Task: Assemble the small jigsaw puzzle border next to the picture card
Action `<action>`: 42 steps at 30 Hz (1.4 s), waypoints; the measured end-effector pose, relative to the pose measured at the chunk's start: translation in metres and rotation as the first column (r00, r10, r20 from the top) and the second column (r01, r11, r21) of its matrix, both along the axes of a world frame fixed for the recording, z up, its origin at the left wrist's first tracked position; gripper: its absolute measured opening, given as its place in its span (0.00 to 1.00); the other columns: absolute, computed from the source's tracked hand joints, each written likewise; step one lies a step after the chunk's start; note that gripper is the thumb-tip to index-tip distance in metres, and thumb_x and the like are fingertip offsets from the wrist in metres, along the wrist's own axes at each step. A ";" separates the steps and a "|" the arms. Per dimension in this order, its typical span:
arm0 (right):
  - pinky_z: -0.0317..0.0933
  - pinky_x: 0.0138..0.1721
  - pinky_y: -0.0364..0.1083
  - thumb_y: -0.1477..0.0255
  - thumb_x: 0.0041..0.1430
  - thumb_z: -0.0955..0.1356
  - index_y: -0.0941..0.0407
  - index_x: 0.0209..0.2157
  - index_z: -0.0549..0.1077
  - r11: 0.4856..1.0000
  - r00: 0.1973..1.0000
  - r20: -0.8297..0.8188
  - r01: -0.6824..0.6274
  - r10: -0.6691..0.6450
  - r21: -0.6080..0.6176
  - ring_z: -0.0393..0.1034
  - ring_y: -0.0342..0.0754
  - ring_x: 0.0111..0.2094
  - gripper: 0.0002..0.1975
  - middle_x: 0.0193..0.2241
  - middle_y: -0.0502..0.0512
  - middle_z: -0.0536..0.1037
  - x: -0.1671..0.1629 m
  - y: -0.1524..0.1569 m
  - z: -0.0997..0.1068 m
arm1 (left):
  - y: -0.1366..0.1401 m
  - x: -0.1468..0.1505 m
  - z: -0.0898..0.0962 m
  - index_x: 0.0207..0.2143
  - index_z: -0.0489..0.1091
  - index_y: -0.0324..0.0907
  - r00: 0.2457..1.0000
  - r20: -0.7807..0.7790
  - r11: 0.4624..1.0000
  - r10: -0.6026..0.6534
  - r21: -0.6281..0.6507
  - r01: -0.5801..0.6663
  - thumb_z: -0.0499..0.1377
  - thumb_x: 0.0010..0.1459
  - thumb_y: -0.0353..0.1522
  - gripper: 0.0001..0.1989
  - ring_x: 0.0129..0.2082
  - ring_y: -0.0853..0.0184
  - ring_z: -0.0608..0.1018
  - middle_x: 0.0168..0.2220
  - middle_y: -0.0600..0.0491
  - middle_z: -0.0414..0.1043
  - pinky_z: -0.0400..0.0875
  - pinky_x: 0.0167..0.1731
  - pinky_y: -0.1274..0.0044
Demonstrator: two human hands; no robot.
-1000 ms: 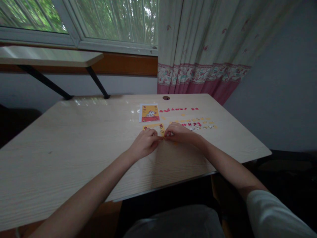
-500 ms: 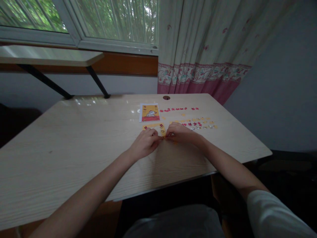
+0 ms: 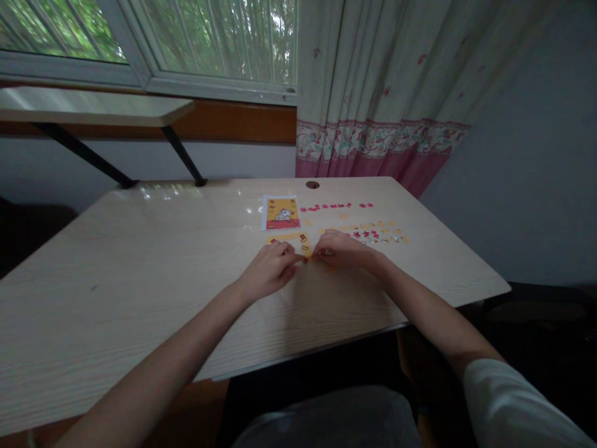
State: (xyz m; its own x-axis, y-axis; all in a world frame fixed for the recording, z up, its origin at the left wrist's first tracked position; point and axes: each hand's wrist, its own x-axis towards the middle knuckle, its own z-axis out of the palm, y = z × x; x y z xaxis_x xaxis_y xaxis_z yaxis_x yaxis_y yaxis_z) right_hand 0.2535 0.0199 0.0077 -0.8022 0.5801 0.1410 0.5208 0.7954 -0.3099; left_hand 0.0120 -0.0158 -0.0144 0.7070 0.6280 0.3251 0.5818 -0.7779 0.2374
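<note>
A partly joined jigsaw puzzle [image 3: 289, 236] with a yellow border lies on the desk. My left hand [image 3: 269, 269] rests over its lower left part, fingers curled, the thumb and index fingertips closed at its lower right edge. From the right, my right hand [image 3: 342, 250] meets them, pinching a small yellow puzzle piece [image 3: 308, 256] at that edge. My fingers cover most of this piece, and whether it is locked in cannot be seen. Just behind the puzzle lies a printed picture [image 3: 282, 214] of a white animal on yellow and red.
Red puzzle pieces [image 3: 332, 206] form a row right of the picture. Several yellow, red and white loose pieces [image 3: 385, 231] lie beyond my right hand. The wooden desk [image 3: 153, 274] has a cable hole [image 3: 312, 185] at the back and a raised shelf [image 3: 97, 107] at left.
My left hand has shifted very slightly left, with its fingertips still at the puzzle's edge. My right hand stays almost in place, and the loose pieces lie as before.
</note>
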 end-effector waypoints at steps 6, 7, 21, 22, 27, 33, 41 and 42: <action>0.59 0.41 0.45 0.72 0.59 0.67 0.58 0.39 0.79 0.997 0.996 -0.046 0.072 -0.072 0.002 0.68 0.46 0.36 0.09 0.31 0.55 0.78 0.003 0.003 -0.003 | 0.013 -0.027 0.012 0.45 0.75 0.40 0.988 -0.025 0.987 0.154 0.036 -0.153 0.53 0.62 0.34 0.14 0.39 0.59 0.71 0.39 0.45 0.70 0.67 0.40 0.66; 0.59 0.42 0.45 0.72 0.60 0.67 0.58 0.41 0.78 0.996 0.994 -0.053 0.092 -0.092 0.006 0.69 0.47 0.37 0.10 0.32 0.56 0.78 0.002 0.003 -0.004 | 0.016 -0.033 0.013 0.45 0.75 0.41 0.980 -0.061 0.981 0.189 0.044 -0.187 0.53 0.62 0.34 0.15 0.39 0.58 0.71 0.39 0.45 0.70 0.67 0.40 0.65; 0.57 0.47 0.48 0.64 0.61 0.68 0.58 0.50 0.75 0.986 0.982 0.094 0.167 -0.166 0.004 0.67 0.52 0.44 0.19 0.41 0.61 0.78 -0.005 -0.002 -0.006 | 0.029 -0.057 0.008 0.49 0.73 0.41 0.937 -0.228 0.962 0.266 0.007 -0.271 0.51 0.63 0.41 0.20 0.42 0.57 0.71 0.43 0.43 0.69 0.68 0.44 0.65; 0.57 0.47 0.48 0.63 0.61 0.68 0.58 0.50 0.75 0.986 0.982 0.093 0.168 -0.167 0.000 0.67 0.52 0.44 0.19 0.41 0.61 0.78 -0.006 -0.002 -0.006 | 0.029 -0.056 0.008 0.49 0.73 0.41 0.937 -0.231 0.963 0.263 0.007 -0.269 0.51 0.63 0.41 0.20 0.42 0.57 0.71 0.43 0.43 0.69 0.68 0.44 0.65; 0.57 0.46 0.48 0.63 0.60 0.68 0.56 0.49 0.76 0.981 0.979 0.069 0.192 -0.190 -0.015 0.67 0.51 0.44 0.18 0.40 0.59 0.78 -0.006 -0.004 -0.006 | 0.029 -0.056 0.007 0.50 0.73 0.40 0.942 -0.208 0.963 0.264 0.001 -0.270 0.51 0.62 0.41 0.21 0.43 0.56 0.72 0.43 0.42 0.70 0.67 0.45 0.65; 0.57 0.46 0.48 0.64 0.60 0.68 0.57 0.49 0.75 0.980 0.980 0.063 0.194 -0.191 -0.034 0.66 0.51 0.43 0.18 0.39 0.59 0.78 -0.007 -0.003 -0.006 | 0.030 -0.057 0.007 0.49 0.74 0.39 0.946 -0.194 0.964 0.258 -0.006 -0.265 0.51 0.62 0.42 0.22 0.42 0.55 0.72 0.43 0.42 0.70 0.67 0.45 0.64; 0.57 0.46 0.48 0.65 0.60 0.68 0.57 0.49 0.75 0.981 0.980 0.063 0.190 -0.187 -0.045 0.66 0.52 0.44 0.17 0.40 0.60 0.78 -0.008 -0.006 -0.004 | 0.029 -0.056 0.008 0.50 0.73 0.41 0.940 -0.201 0.958 0.275 -0.024 -0.285 0.51 0.61 0.42 0.21 0.43 0.55 0.72 0.44 0.42 0.70 0.67 0.45 0.63; 0.57 0.46 0.48 0.65 0.60 0.68 0.57 0.49 0.75 0.982 0.981 0.060 0.186 -0.183 -0.042 0.66 0.52 0.44 0.17 0.40 0.60 0.78 -0.008 -0.006 -0.004 | 0.029 -0.056 0.008 0.50 0.73 0.41 0.941 -0.197 0.958 0.276 -0.025 -0.286 0.51 0.61 0.42 0.21 0.43 0.55 0.71 0.44 0.42 0.70 0.67 0.45 0.63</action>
